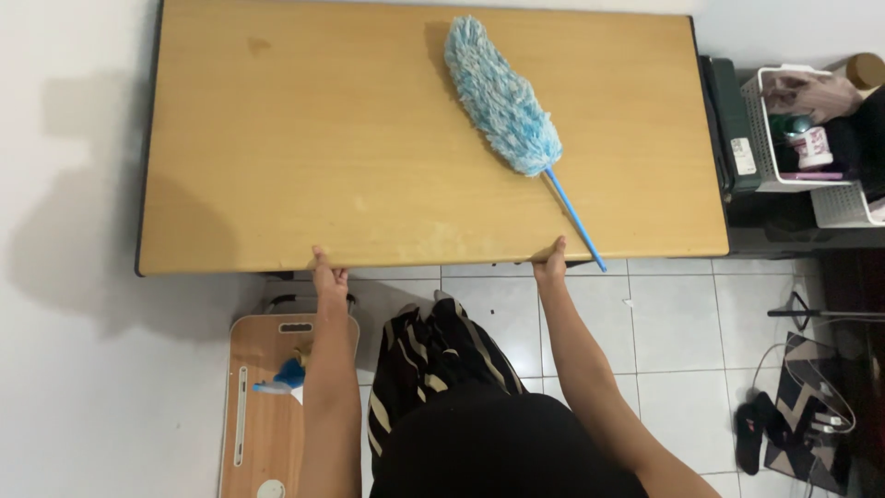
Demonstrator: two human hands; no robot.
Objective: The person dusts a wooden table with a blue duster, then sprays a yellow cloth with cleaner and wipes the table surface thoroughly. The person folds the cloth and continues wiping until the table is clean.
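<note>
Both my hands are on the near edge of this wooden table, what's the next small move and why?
Probably free the right hand and take the blue handle of the duster, which overhangs the table edge right beside it. The left hand can keep gripping the edge.

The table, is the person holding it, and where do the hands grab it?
Yes. Both hands grip the wooden table by its near edge: the left hand toward the left, the right hand beside the blue duster's handle.

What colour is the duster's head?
Light blue with white flecks on the duster, seen in the head view.
</note>
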